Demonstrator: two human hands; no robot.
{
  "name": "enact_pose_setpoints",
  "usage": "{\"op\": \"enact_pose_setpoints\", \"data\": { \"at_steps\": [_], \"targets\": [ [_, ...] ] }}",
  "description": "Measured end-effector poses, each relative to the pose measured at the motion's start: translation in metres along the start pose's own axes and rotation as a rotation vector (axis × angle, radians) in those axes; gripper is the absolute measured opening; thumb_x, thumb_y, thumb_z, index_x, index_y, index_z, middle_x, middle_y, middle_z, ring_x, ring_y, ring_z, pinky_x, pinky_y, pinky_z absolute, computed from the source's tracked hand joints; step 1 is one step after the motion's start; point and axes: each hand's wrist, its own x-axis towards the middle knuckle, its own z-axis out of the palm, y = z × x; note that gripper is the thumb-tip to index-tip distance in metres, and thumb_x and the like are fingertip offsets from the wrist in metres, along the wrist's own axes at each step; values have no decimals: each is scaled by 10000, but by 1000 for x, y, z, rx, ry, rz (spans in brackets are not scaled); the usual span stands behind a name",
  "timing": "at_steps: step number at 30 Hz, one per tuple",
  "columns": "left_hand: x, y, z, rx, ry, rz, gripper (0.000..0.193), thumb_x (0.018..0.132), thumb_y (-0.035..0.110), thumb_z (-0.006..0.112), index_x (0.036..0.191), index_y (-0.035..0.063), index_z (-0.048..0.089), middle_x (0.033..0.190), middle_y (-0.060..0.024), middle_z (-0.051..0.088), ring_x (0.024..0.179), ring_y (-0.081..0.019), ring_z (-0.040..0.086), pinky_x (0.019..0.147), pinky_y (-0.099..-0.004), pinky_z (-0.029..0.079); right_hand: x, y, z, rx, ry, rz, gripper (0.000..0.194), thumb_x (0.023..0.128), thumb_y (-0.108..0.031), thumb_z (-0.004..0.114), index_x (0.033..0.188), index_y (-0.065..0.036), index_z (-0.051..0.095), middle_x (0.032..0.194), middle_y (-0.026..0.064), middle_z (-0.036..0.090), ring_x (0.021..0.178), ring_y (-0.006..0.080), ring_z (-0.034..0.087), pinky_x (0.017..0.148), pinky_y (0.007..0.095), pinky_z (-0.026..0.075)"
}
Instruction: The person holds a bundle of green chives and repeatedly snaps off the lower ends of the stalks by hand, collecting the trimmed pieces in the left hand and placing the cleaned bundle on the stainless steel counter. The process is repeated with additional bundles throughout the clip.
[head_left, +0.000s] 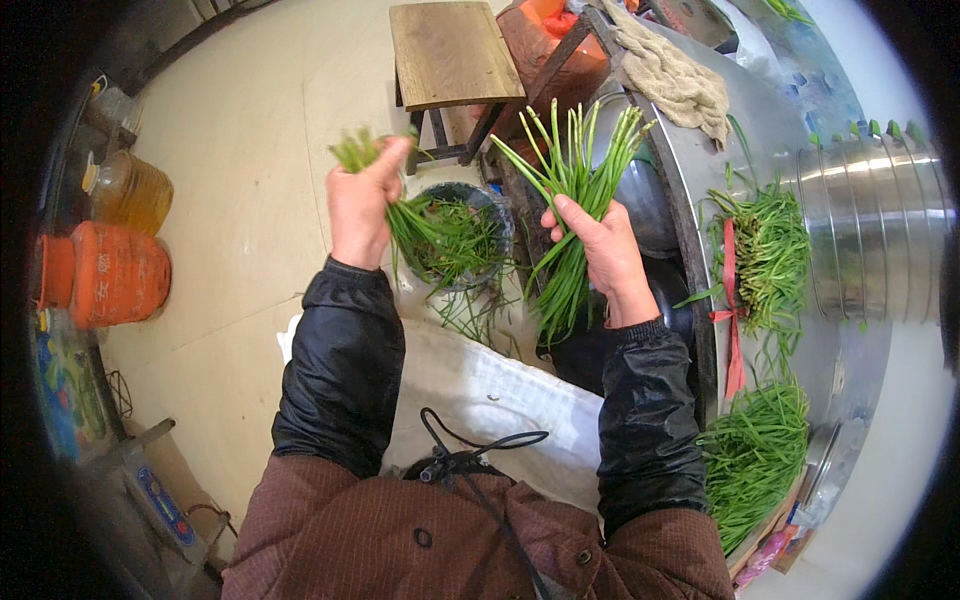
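Note:
In my left hand (367, 199) is a small bunch of green stalks (411, 234), with its pale cut ends up and its leaves hanging down; this hand is blurred. My right hand (600, 244) grips a larger bunch of what look like garlic chives (592, 169), the pale stem ends fanned out above the thumb and the leaves drooping below the fist. Below and between the two hands stands a dark bucket (504, 225) lined with plastic and filled with green trimmings (465, 240). Some leaves spill over its near side onto the floor.
On the metal counter (757, 142) to the right lie a bundle (772, 255) with a red tie (729, 300), a loose pile of greens (757, 457) and a beige cloth (667, 67). A wooden stool (454, 56) stands ahead. At left are an orange gas cylinder (120, 274) and an oil jug (131, 191).

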Motion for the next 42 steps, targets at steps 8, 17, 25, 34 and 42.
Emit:
{"op": "enact_pose_setpoints", "data": {
  "at_steps": [8, 17, 25, 34, 42],
  "targets": [
    [-26, -26, 34, 393, -276, -26, 181, 900, 114, 726, 1013, -27, 740, 871, -7, 722, 807, -87, 630, 733, -263, 512, -7, -3, 12, 196, -96, 116, 209, 969, -188, 669, 1090, -18, 660, 842, 71, 697, 707, 134, 618, 628, 268, 509],
    [-27, -12, 34, -46, -312, -149, 158, 910, 106, 730, 1011, -15, 722, 723, 35, 604, 523, -37, 405, 481, -221, 296, -9, 0, 22, 336, -285, 246, 239, 985, -225, 646, 1119, -26, 660, 849, 65, 692, 709, 125, 616, 630, 261, 508],
    [-31, -11, 37, -179, -300, -200, 134, 909, 95, 731, 980, -17, 708, 689, 38, 572, 512, -43, 378, 482, -232, 271, -12, 4, 33, 169, -275, 178, 213, 970, -244, 671, 1040, -43, 676, 829, 39, 679, 698, 111, 596, 639, 257, 486],
    [0, 0, 6, -315, -46, -107, 234, 865, 169, 804, 932, 3, 652, 582, 53, 469, 491, -79, 384, 518, -272, 358, -10, -2, 19, 105, -240, 105, 188, 966, -215, 670, 1016, -33, 671, 802, 36, 673, 697, 110, 595, 626, 254, 474],
    [-23, -25, 31, -127, -250, -234, 301, 946, 210, 721, 1134, -19, 664, 677, 59, 473, 556, -68, 370, 535, -250, 311, -5, 5, 27, 227, -135, 101, 172, 976, -187, 660, 1038, -27, 672, 833, 63, 693, 691, 126, 611, 631, 264, 505]
  ]
}}
